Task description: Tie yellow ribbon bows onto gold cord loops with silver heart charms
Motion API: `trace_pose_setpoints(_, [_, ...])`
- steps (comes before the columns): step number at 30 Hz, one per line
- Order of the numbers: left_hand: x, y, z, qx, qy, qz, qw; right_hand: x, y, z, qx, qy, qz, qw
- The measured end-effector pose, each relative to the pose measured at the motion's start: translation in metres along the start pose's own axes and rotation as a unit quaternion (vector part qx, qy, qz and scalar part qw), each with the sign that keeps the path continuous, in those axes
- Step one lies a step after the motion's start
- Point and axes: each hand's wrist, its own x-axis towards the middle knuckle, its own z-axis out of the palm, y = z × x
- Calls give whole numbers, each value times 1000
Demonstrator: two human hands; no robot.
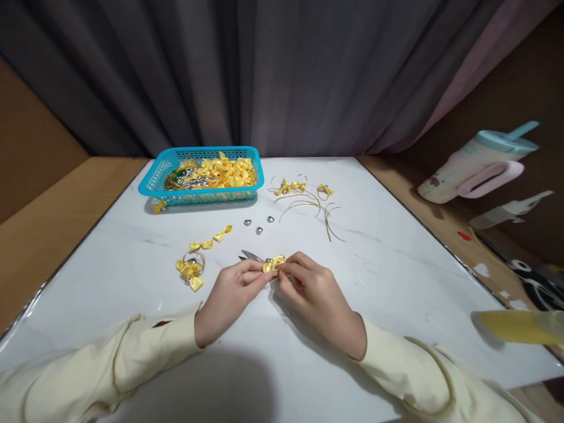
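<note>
Both hands meet over the middle of the white table, pinching one yellow ribbon bow (274, 264) between them. My left hand (233, 294) grips the bow's left side, with its fingers closed. On the bow's right side, my right hand (315, 291) is closed too, thumb and forefinger at the ribbon. A small silver bead shows at the bow's upper edge, and what lies under the fingertips is hidden. Scissor blades (251, 255) stick out just behind my left fingers; their handles are out of sight. Several loose silver beads (259, 230) lie beyond the hands.
A blue basket (145, 187) at the back left holds yellow bows, beads and gold cord. More bows (189, 269) lie on the left. Gold cord pieces (304, 202) and looped bows are at the back right. A tumbler (458, 167) and yellow bottle (520, 326) stand right.
</note>
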Motion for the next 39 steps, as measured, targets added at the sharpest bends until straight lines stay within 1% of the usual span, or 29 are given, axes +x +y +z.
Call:
trace_pose_setpoints(3, [0,2,1,15,10,12,1000,4,-1,-2,53,13,30,998])
trace_pose_setpoints(5, [0,2,1,26,11,26,999,8,-4,-5,106,5,83,991])
trace_pose_setpoints(6, [-1,1,1,32,10,33,999,10,-5,-8,140,-9,125,982])
trace_pose_setpoints(7, [-1,1,1,39,6,38,998,12,-5,-10,176,-31,173,968])
trace_pose_setpoints(9, [-1,0,0,48,-4,48,998,16,-6,-16,250,-89,267,926])
trace_pose_setpoints(11, [-1,-1,-1,49,-13,58,997,19,-5,-22,319,-144,323,879])
trace_pose_setpoints(13, [-1,-2,-2,48,-14,71,996,21,-5,-27,378,-184,331,845])
trace_pose_setpoints(15, [0,-3,-2,54,-17,82,995,22,-5,-29,411,-214,324,825])
trace_pose_setpoints(16, [0,-4,-2,57,-19,86,994,22,-5,-29,410,-223,322,824])
trace_pose_setpoints(17, [1,-4,-2,60,-20,88,994,22,-6,-28,396,-223,316,833])
trace_pose_setpoints(18, [1,-5,-2,61,-21,89,994,20,-6,-26,367,-212,303,853])
trace_pose_setpoints(19, [1,-5,-2,63,-21,89,994,19,-6,-23,325,-190,276,885])
trace_pose_setpoints(20, [1,-6,-2,66,-20,90,994,16,-6,-20,270,-153,231,922])
trace_pose_setpoints(21, [1,-6,-2,70,-19,90,993,14,-5,-16,206,-109,172,957])
trace_pose_setpoints(22, [1,-6,-2,75,-19,91,993,11,-4,-13,138,-64,103,983])
trace_pose_setpoints(23, [0,-5,-2,79,-20,90,993,8,-3,-10,68,-25,31,997])
trace_pose_setpoints(24, [0,-5,-2,83,-22,89,992,6,-2,-7,0,5,-36,999])
trace_pose_setpoints(26, [-1,-4,-2,89,-22,90,992,3,-1,-6,-119,42,-141,982])
trace_pose_setpoints(28, [-1,-4,-2,96,-21,97,990,3,0,-7,-195,50,-214,956])
trace_pose_setpoints(29, [-1,-4,-3,98,-19,101,990,3,1,-8,-212,49,-238,947])
trace_pose_setpoints(30, [-1,-4,-3,99,-19,102,990,4,1,-9,-214,44,-253,943])
trace_pose_setpoints(32, [-1,-4,-3,96,-18,98,990,5,3,-10,-195,31,-262,945])
trace_pose_setpoints(39, [-1,-3,-2,83,-14,88,993,3,2,-7,-132,17,-228,965])
